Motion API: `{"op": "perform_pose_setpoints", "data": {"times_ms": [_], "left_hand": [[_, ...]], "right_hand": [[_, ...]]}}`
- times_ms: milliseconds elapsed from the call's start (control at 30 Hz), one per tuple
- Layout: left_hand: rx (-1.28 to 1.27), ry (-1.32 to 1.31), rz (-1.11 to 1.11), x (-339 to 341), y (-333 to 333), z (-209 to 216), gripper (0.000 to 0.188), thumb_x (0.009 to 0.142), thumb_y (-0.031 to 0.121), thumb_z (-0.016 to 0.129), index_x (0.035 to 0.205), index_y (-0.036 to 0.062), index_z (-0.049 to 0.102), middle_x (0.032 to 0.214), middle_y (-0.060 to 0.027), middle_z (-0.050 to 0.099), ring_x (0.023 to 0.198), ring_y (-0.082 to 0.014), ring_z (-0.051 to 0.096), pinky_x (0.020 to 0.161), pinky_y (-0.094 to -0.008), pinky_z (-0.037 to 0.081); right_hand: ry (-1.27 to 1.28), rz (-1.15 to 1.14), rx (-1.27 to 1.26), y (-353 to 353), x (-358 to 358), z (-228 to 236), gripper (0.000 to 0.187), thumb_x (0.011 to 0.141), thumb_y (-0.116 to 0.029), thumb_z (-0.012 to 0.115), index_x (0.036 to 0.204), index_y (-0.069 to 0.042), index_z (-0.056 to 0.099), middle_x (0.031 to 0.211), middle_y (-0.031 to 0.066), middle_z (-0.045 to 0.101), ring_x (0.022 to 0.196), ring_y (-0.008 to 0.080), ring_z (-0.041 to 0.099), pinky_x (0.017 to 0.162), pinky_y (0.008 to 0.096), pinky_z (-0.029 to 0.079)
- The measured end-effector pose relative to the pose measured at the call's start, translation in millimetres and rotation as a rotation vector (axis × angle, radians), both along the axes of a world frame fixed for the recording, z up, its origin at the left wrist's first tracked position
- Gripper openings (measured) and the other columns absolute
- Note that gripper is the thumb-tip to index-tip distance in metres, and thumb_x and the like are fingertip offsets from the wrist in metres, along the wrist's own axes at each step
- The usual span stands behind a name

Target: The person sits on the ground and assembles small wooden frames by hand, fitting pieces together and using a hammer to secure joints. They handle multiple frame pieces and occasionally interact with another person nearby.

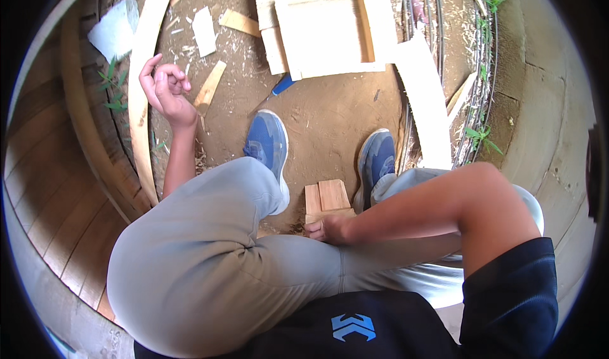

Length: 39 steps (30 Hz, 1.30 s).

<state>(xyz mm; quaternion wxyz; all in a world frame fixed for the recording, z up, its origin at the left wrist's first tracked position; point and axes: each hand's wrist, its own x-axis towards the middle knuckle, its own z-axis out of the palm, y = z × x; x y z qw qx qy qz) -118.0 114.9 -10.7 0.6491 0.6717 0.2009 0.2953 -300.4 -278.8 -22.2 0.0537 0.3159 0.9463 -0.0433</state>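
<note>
My left hand [167, 94] is raised at the left beside a long pale wooden plank. Its fingers are loosely curled, with a gap to the thumb and nothing between them. Low between my legs, my right hand [328, 229] is closed on the near end of a small wooden block [327, 196], which looks made of joined pieces. My thigh and the hand hide the block's lower part. A blue-handled tool [283, 85] with a thin shaft lies on the ground by the wooden frame; its tip is too small to make out.
Ahead of my feet stands a large pale wooden frame [374, 32] with a square recess. The long plank [139, 105] curves along the left. Another board [426, 99] lies at right near dark rods. Wood offcuts [211, 86] and shavings litter the dirt. My blue shoes [266, 140] flank the middle.
</note>
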Motion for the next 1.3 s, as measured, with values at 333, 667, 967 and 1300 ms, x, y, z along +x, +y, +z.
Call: {"op": "perform_pose_setpoints", "data": {"times_ms": [333, 667, 967, 1300], "left_hand": [[0.123, -0.018, -0.266, 21.7, 32.1, 66.0, 0.035, 0.104, 0.023, 0.036, 0.096, -0.0021, 0.059, 0.071, -0.0048, 0.052, 0.060, -0.0089, 0.046, 0.052, -0.0229, 0.037], [-0.048, 0.269, -0.297, 24.3, 16.6, 74.0, 0.028, 0.101, 0.014, 0.053, 0.128, 0.0061, 0.051, 0.062, 0.0009, 0.049, 0.048, -0.0058, 0.045, 0.044, -0.0204, 0.038], [0.023, 0.406, -0.383, 26.5, -13.9, 22.6, 0.028, 0.098, 0.009, 0.053, 0.126, 0.0044, 0.053, 0.082, 0.0000, 0.056, 0.060, -0.0056, 0.051, 0.049, -0.0198, 0.039], [0.000, 0.547, -0.234, -13.1, -11.6, -36.3, 0.017, 0.100, 0.010, 0.053, 0.115, 0.0039, 0.057, 0.082, -0.0004, 0.057, 0.055, -0.0041, 0.048, 0.046, -0.0197, 0.036]], "right_hand": [[-0.079, -0.507, -0.514, 91.8, 244.4, 177.0, 0.009, 0.078, -0.013, 0.067, 0.081, -0.008, 0.074, 0.079, 0.0014, 0.070, 0.080, 0.0271, 0.071, 0.066, 0.0374, 0.058], [0.138, -1.925, -0.602, -102.9, 439.8, 196.6, 0.063, 0.088, -0.010, 0.070, 0.145, -0.005, 0.044, 0.141, 0.0206, 0.054, 0.127, 0.0323, 0.056, 0.112, 0.0400, 0.046], [0.204, -2.120, -0.463, -222.3, 248.8, 53.4, 0.074, 0.080, -0.028, 0.078, 0.145, -0.018, 0.044, 0.136, 0.0173, 0.050, 0.126, 0.0377, 0.049, 0.104, 0.0498, 0.043], [1.277, -1.936, -1.443, -179.3, 30.5, 18.8, 0.032, 0.093, -0.019, 0.061, 0.123, -0.008, 0.058, 0.123, 0.0127, 0.061, 0.113, 0.0264, 0.060, 0.096, 0.0415, 0.048]]}}
